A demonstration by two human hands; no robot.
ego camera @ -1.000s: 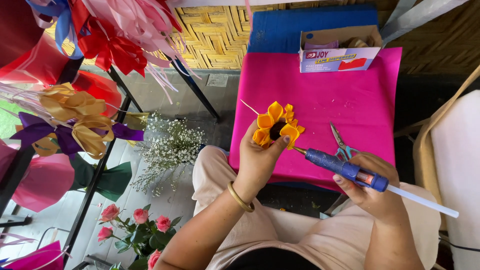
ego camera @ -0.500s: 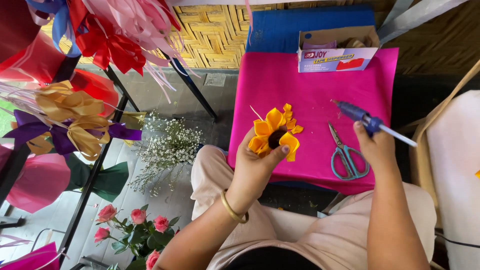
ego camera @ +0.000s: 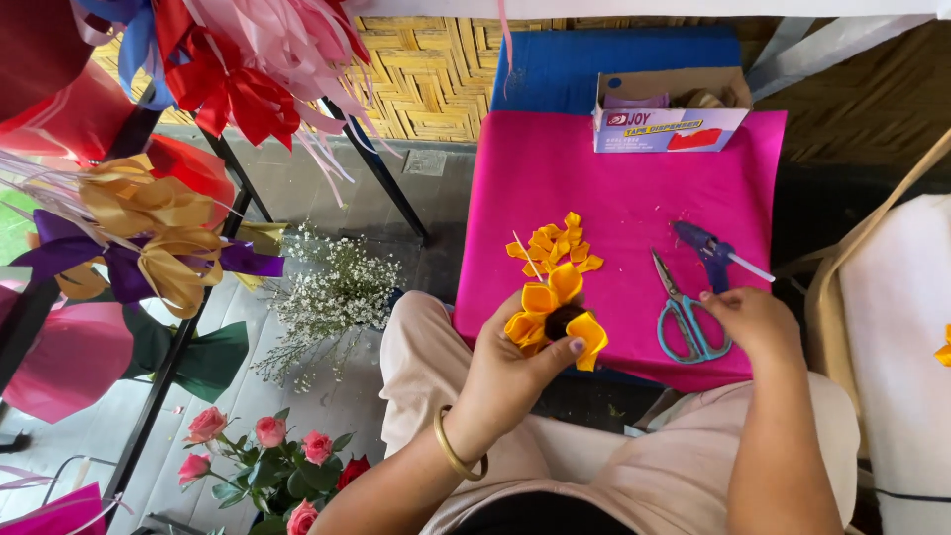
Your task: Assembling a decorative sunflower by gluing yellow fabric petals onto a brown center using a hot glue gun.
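Glue gun [ego camera: 708,250] now released; flower [ego camera: 551,317] lowered.

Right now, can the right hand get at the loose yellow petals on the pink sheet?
Probably yes. The right hand looks empty, beside the scissors and glue gun. The loose yellow petals lie uncovered on the pink sheet, with nothing between; the left hand holds the flower lower down.

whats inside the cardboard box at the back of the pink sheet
The open cardboard box shows something pale purple at the left and tan shapes at the right; its front wall hides the rest, so they can't be identified.
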